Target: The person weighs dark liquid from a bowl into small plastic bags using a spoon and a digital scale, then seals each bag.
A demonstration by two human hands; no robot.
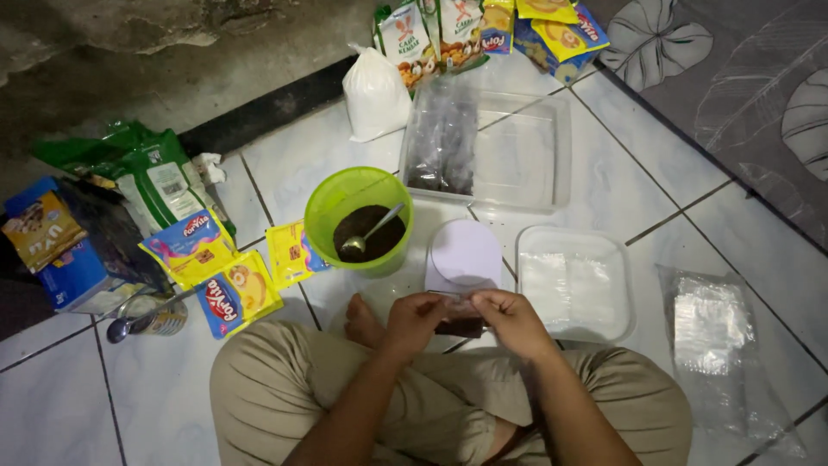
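Low in the frame's centre, your left hand [414, 318] and right hand [511, 318] both pinch a small clear packet of dark filling [460, 326] over your crossed legs. If either grip slips or tilts the open mouth, it may spill onto the tiled floor [664, 164]. The green bowl [359, 220] with its spoon [369, 235] sits just above, easy to knock.

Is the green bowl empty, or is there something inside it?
Not empty. The green bowl holds a dark brown mass at its bottom, and a metal spoon rests in it.
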